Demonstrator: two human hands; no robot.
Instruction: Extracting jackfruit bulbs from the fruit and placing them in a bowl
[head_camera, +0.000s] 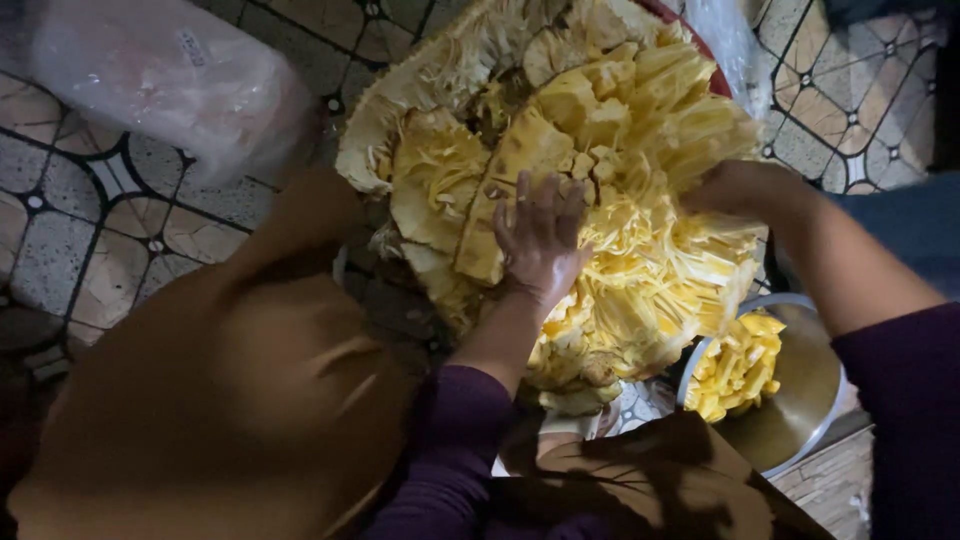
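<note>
Jackfruit (560, 170): large, split open, yellow flesh and fibres exposed, lying on patterned tiled floor (90, 220). Head view. Left hand (540, 240) flat, fingers spread, pressing a cut section. Right hand (735, 188) buried in fibres; grip indiscernible. Steel bowl (800, 390) of pulled pods near right. Advisable: brace firmly, pull pods cleanly from fibres.

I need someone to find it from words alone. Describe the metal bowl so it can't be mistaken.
Start at the big cut-open yellow jackfruit filling the middle of the tiled floor. Go to its lower right edge, below the right hand. There sits the metal bowl: round, shiny steel, holding a heap of loose yellow fruit pieces, the only metal container in view.
</note>
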